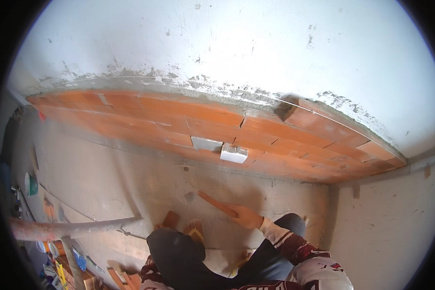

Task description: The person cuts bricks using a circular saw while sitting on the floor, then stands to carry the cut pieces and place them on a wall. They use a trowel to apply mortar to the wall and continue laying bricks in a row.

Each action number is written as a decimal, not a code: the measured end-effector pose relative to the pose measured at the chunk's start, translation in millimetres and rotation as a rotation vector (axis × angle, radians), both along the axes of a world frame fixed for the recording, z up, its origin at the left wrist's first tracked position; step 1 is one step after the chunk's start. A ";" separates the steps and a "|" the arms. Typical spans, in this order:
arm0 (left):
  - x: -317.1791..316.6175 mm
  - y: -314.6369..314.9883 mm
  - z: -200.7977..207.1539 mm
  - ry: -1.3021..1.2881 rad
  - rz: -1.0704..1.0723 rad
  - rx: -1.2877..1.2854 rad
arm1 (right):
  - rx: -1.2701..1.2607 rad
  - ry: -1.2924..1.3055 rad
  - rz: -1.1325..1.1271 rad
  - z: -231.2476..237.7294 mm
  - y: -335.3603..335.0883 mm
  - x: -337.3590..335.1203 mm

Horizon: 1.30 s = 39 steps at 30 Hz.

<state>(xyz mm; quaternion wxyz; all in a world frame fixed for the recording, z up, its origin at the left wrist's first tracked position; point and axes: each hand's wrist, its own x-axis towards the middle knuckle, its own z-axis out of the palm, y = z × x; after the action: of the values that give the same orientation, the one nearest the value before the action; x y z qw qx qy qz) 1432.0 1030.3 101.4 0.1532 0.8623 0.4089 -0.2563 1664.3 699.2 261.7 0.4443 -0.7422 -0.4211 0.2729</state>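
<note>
My right hand (248, 217) is closed round one end of a slim reddish-brown brick piece (217, 203), held out in front of my knees with its free end pointing to the far left. Close to my left knee is a darker red-brown brick piece (171, 219), beside my sandalled foot (195, 230). My left sleeve (153, 273) goes down past that knee. The knee covers most of my left hand, and its grip does not show. Ahead runs a low wall of orange hollow bricks (212, 130), against a white plastered wall (256, 43).
A taut white string (314, 112) runs along the brick top, passing a raised brick (319, 121). A white box (234, 154) sticks out of the brick face. At left, a rusty metal pipe (77, 229) crosses the view above loose bricks (123, 278) and a green-and-white bucket (31, 184).
</note>
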 end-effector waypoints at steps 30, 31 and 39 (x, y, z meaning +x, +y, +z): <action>182.1 -52.5 405.1 -1.282 -0.117 -1.128 | 0.432 0.416 -0.084 262.9 -29.0 58.0; 186.9 -52.4 411.9 -1.269 -0.067 -1.088 | 0.398 0.203 -0.172 260.3 -29.9 60.5; 240.0 -30.0 435.4 -1.391 -0.010 -0.937 | 0.853 0.186 -0.563 273.2 12.8 48.0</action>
<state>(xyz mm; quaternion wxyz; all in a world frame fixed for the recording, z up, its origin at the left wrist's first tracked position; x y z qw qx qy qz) 1672.0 1000.3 536.8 0.7119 0.6727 0.0684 0.1897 1712.3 712.0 534.9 0.7991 -0.5522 -0.2374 0.0116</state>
